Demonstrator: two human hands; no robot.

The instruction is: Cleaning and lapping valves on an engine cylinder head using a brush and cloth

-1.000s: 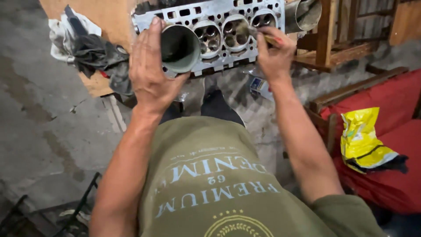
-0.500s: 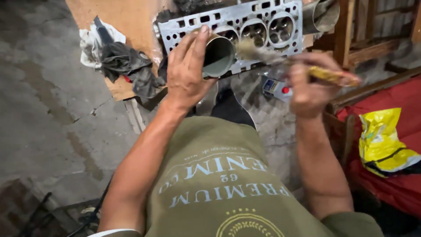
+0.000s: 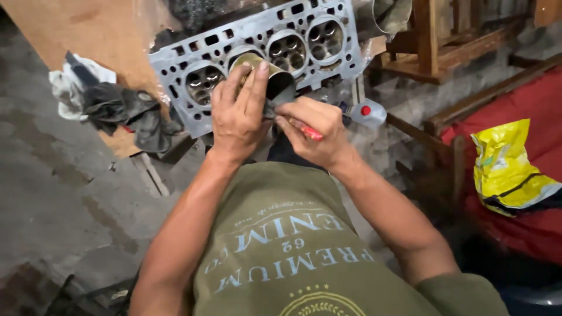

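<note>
- Since the earlier frame the right hand (image 3: pixel 316 133) has swung in from out at the side, brush raised, to sit just beside the left hand (image 3: pixel 237 114); the two now nearly touch at the mouth of the tin can (image 3: pixel 270 79).
- Left hand: fingers curled round the can from behind, two fingertips lying over its rim. Can is cylindrical, dull metal, open mouth tilted toward the camera; inside is dark, contents cannot be told.
- Right hand: fingers pinched shut on a brush handle (image 3: pixel 309 132), worn wood with a red patch. Bristle end is hidden between the hands at the can's lip.
- Can sits in front of the cylinder head (image 3: pixel 193 52), a flat grey cast slab, tilted, pierced by round combustion chambers with paired valve seats and many small oblong ports. Surface matte, slightly grimy.
- Cylinder head rests on a brown wooden board (image 3: pixel 88 29); its lower edge overhangs toward the person.
- Left of it: crumpled dark and white rags (image 3: pixel 105 102), soft folds, at the board's edge.
- Right of the hands: small white bottle with red cap (image 3: pixel 364 111), lying on its side, near the right knuckles.
- Far right: wooden frame (image 3: pixel 433 47), red cushion (image 3: pixel 527 111), glossy yellow bag (image 3: pixel 506 169), well apart from the hands.
- Open room: bare cracked concrete floor (image 3: pixel 52 193) to the left.
</note>
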